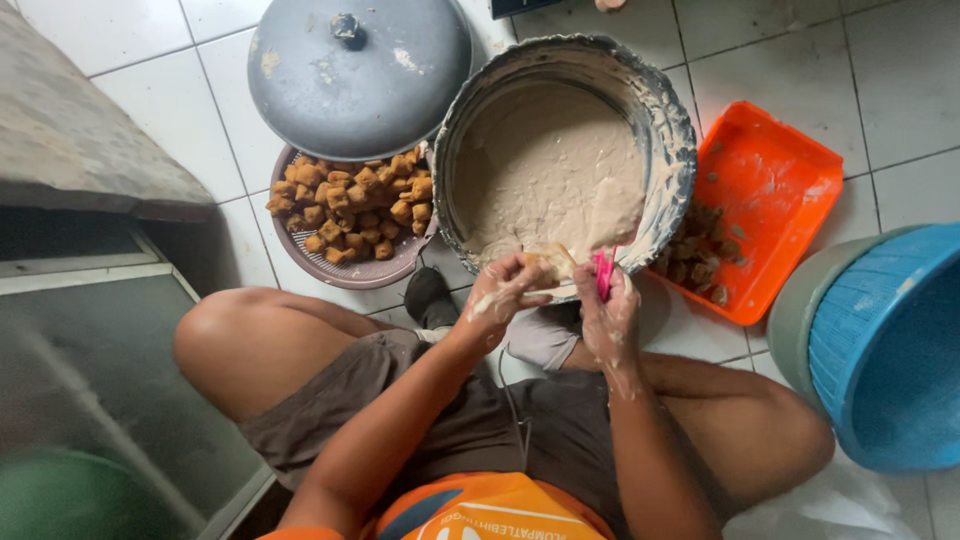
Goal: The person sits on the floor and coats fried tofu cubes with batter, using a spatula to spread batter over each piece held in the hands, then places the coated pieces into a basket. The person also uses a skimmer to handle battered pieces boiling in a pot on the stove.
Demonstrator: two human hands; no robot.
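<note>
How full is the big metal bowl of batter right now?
Roughly half full. Pale batter covers the bottom of the metal bowl, while smeared inner wall shows bare above it up to the rim.

A large round metal basin [672, 120] sat on the white tiled floor, its inner wall smeared and crusted with pale batter [545, 170], which filled it thick and beige. At the near rim, a piece of fried tofu [552, 262], golden-brown and partly coated in batter, was gripped in the fingers of the left hand [505, 290]. Just beside it, a pink spoon [604, 275] stood nearly upright in the closed right hand [608, 315], its end dipped into the batter.
</note>
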